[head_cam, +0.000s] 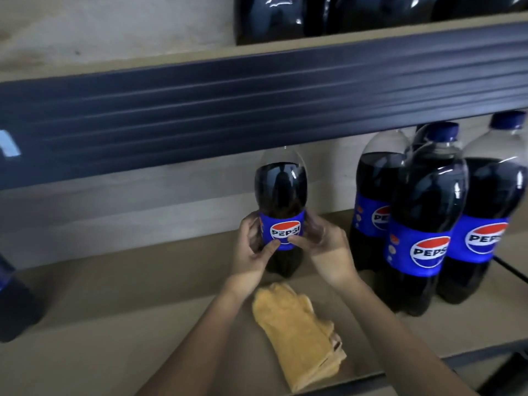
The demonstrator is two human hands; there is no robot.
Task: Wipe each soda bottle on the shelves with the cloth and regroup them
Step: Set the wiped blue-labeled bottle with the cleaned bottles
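Observation:
A dark soda bottle (281, 195) with a blue label stands upright on the wooden shelf (114, 304), its cap hidden behind the shelf beam above. My left hand (253, 250) grips its left side at the label, and my right hand (325, 250) grips its right side, thumbs on the front. A folded yellow cloth (300, 335) lies on the shelf between my forearms, near the front edge. No hand touches the cloth.
Three more soda bottles (425, 224) stand grouped at the right of the same shelf. Another bottle (14, 304) shows at the far left edge. A dark shelf beam (257, 110) hangs overhead, with more bottles (268, 18) on the shelf above.

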